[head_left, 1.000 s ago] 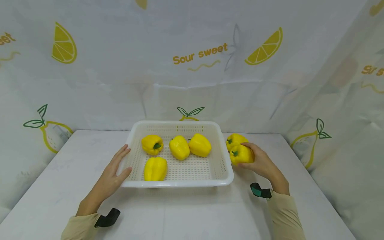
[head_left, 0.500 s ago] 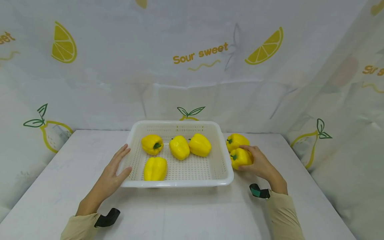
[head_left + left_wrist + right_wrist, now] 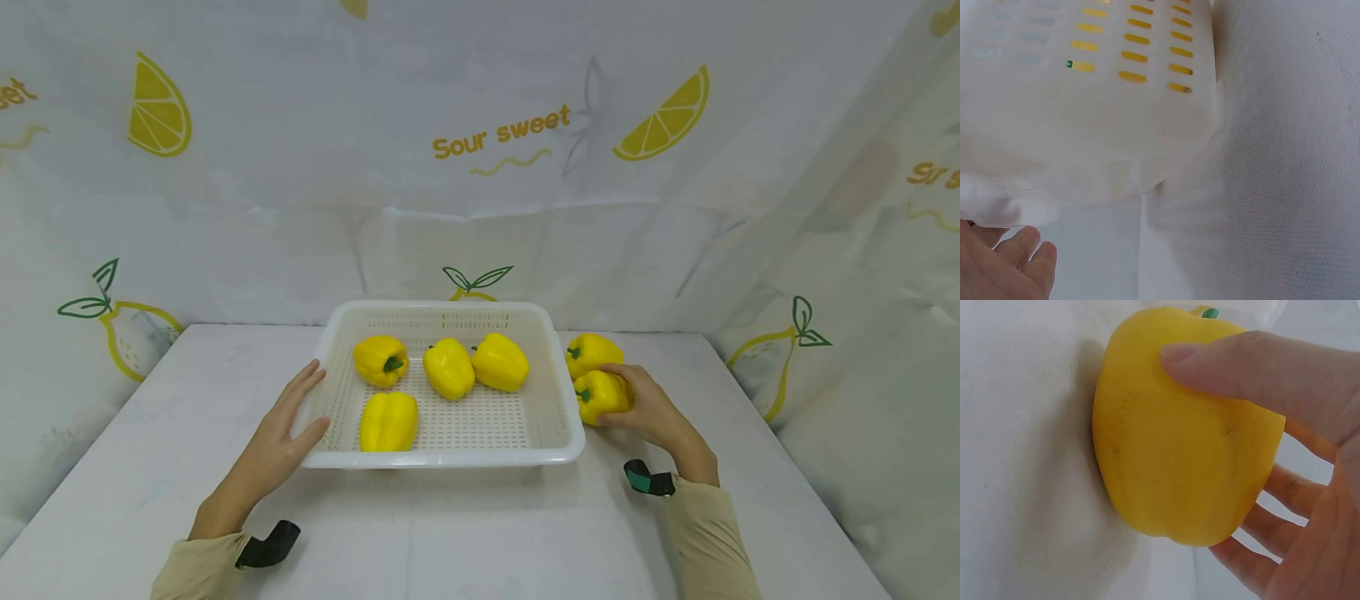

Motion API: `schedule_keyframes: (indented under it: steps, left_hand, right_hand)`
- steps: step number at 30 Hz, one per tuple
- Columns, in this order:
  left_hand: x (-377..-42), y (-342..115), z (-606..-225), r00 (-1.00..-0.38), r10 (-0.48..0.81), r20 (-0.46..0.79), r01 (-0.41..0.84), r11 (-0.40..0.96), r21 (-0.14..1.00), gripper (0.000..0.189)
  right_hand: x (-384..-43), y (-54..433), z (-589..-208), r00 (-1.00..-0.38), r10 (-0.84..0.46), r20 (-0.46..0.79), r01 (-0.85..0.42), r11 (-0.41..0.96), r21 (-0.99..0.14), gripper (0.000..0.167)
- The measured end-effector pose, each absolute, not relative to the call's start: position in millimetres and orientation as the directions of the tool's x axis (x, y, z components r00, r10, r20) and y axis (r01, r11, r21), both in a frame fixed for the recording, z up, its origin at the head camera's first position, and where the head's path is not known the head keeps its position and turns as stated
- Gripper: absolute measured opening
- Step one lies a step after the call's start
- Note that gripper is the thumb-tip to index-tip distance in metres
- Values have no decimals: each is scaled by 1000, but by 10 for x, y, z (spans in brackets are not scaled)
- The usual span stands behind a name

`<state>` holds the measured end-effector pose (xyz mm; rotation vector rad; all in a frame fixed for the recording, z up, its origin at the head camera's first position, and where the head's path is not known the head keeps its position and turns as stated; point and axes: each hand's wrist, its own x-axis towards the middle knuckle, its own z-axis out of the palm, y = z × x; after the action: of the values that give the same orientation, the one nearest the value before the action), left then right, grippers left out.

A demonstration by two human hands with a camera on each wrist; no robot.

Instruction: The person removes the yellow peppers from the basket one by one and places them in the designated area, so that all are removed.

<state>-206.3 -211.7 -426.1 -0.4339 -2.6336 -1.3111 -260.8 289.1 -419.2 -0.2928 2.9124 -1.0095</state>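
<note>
A yellow bell pepper (image 3: 600, 398) sits in the right hand (image 3: 660, 419), whose thumb and fingers are curled round its body, thumb on the near side and fingers on the far side. Its green stem (image 3: 585, 396) points left, away from the palm, and the right-wrist view shows small dark marks on its skin. The pepper is just outside the right wall of a white perforated plastic basket (image 3: 442, 458), which lies to the left of the grip; whether it touches that wall or the table cannot be told. Directly beyond the grip, just behind the held pepper, lies a second bell pepper (image 3: 594, 350). Inside the basket, left of the grip, are four more: a rightmost pepper (image 3: 500, 363), a middle pepper (image 3: 448, 370) beside it, a far-left pepper (image 3: 381, 362), and a near-left pepper (image 3: 389, 422) by the front wall. Across the basket from the grip, the left hand (image 3: 275, 442) is at the left rim, fingers extended and thumb spread from them. Beige sleeves (image 3: 708, 533) cover both forearms. Under everything is a white-covered table (image 3: 450, 542); beyond the grip hangs a lemon-printed backdrop (image 3: 300, 167).
</note>
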Motion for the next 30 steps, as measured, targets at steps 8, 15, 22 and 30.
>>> schedule_keyframes:
  steps: [8, 15, 22, 30]
  left_hand:
    - [-2058, -2113, -4255, -945, 182, 273, 327, 568, 755, 64]
    - [-2056, -2108, -4249, -944, 183, 274, 329, 565, 757, 64]
    - [-2056, -2114, -4251, -943, 187, 276, 333, 564, 755, 64]
    - [-2058, -2108, -4253, -943, 180, 279, 331, 579, 745, 64]
  right_hand:
    - [-2611, 2908, -4209, -980, -195, 30, -171, 763, -624, 77]
    - [-2604, 2918, -4209, -983, -184, 17, -153, 760, -632, 76]
    - [-2588, 2921, -4176, -982, -189, 21, -159, 754, -637, 79]
    - [-2587, 2917, -4167, -979, -199, 33, -175, 761, -624, 77]
